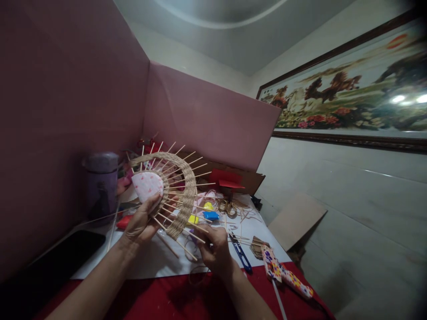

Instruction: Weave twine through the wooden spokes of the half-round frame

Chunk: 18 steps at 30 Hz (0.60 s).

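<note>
My left hand (pixel 143 220) grips a half-round woven fan frame (pixel 188 186) by its inner edge, the thumb lying on a white fabric patch (pixel 147 184) with pink marks. Thin wooden sticks radiate outward from it, and a band of brown twine is woven across them, with bare stick tips beyond. Beside the lower right tips, my right hand (pixel 216 251) has its fingers pinched together. A thin loop of twine (pixel 199 281) hangs below these fingers; the exact grip point is partly hidden.
Right of my hands lie blue thread snips (pixel 240 253) and a flower-patterned glue gun (pixel 287 273). Behind are a blue packet (pixel 211 215), coiled twine (pixel 228 206) and loose sticks. A purple tumbler (pixel 102 186) and a black phone-like slab (pixel 76 249) stand left. Pink panels (pixel 213 115) enclose the back.
</note>
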Each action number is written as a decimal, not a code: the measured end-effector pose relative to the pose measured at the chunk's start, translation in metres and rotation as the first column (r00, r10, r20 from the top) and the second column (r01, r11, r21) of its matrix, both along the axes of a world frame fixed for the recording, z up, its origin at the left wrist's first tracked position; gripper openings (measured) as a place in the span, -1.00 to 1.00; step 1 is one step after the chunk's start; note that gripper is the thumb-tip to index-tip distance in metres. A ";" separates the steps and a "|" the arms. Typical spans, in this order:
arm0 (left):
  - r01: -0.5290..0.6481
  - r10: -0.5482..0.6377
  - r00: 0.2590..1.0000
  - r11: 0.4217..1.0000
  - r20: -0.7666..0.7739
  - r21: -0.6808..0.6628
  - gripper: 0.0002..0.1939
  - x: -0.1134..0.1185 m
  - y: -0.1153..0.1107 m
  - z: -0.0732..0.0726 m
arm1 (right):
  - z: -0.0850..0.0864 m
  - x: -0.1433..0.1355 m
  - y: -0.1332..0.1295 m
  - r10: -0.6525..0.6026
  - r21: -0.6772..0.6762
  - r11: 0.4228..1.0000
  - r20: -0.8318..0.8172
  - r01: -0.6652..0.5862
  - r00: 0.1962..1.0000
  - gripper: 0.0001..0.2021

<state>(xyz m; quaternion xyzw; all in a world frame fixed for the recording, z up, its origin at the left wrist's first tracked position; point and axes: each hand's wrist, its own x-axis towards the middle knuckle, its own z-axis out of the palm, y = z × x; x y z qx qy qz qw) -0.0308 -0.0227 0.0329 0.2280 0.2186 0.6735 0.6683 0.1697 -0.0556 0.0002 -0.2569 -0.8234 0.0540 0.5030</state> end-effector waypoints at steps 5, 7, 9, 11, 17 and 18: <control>0.036 -0.035 0.999 0.999 0.003 -0.038 -0.86 0.002 -0.002 0.000 | 0.004 -0.004 -0.001 0.069 0.042 0.997 -0.044 -0.067 0.997 -0.70; 0.034 -0.034 0.999 0.999 0.002 -0.040 -0.86 0.003 -0.003 -0.001 | 0.005 -0.005 -0.001 0.054 0.048 0.997 -0.022 -0.053 0.998 -0.74; 0.040 -0.040 0.999 0.999 -0.003 -0.026 -0.84 0.003 -0.002 -0.002 | 0.005 -0.006 -0.001 0.037 0.051 0.998 0.003 -0.037 0.999 -0.76; 0.051 -0.051 0.999 0.999 -0.008 -0.007 -0.83 0.004 -0.001 -0.004 | 0.005 -0.006 -0.002 0.042 0.067 0.997 0.009 -0.043 0.999 -0.76; 0.057 -0.057 0.998 0.998 0.000 0.016 -0.84 0.004 0.001 -0.006 | 0.007 -0.006 -0.003 0.039 0.059 0.997 0.008 -0.040 0.999 -0.78; 0.059 -0.059 0.998 0.998 0.001 0.016 -0.84 0.004 0.001 -0.006 | 0.007 -0.006 -0.003 0.032 0.052 0.998 0.015 -0.033 0.999 -0.79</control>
